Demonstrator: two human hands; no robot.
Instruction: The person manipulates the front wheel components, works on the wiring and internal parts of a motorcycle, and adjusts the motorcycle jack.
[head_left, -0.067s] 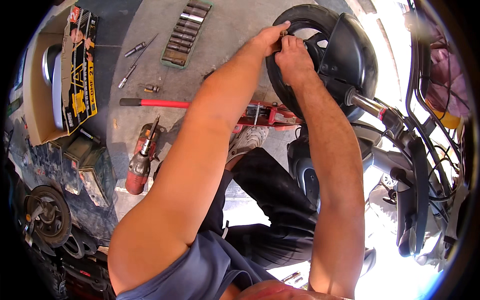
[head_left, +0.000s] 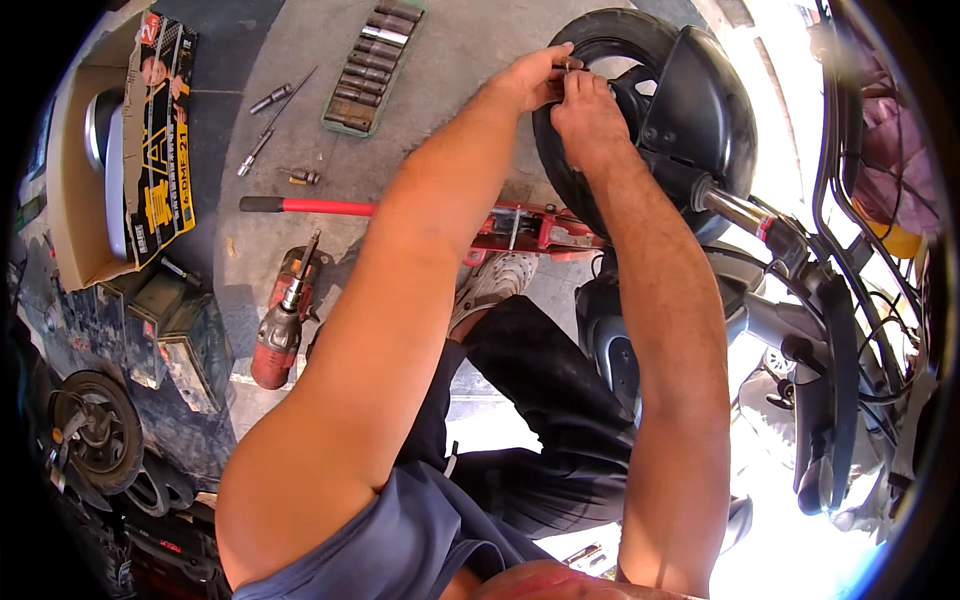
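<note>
My left hand point(head_left: 540, 78) is closed on a small metal part point(head_left: 566, 65) at the hub of a scooter wheel with a black tyre point(head_left: 640, 32). Just to its right, my right hand point(head_left: 590, 118) has its fingers curled at the same spot; what they grip is hidden. A black mudguard point(head_left: 700, 100) covers the wheel's right side, with a silver fork tube point(head_left: 730, 205) below. Behind my left forearm lies a red floor jack point(head_left: 545, 230), its long handle point(head_left: 310, 207) pointing left.
A socket set point(head_left: 370, 75), loose extensions point(head_left: 270, 98) and a red impact wrench point(head_left: 280, 335) lie on the floor. An open cardboard box point(head_left: 90, 200), metal cases point(head_left: 180, 340) and a spare wheel point(head_left: 100, 430) are at left. The scooter's cables and handlebar point(head_left: 830, 380) fill the right.
My left hand has shifted slightly left, showing a little more of the small metal part. Little else has visibly changed.
</note>
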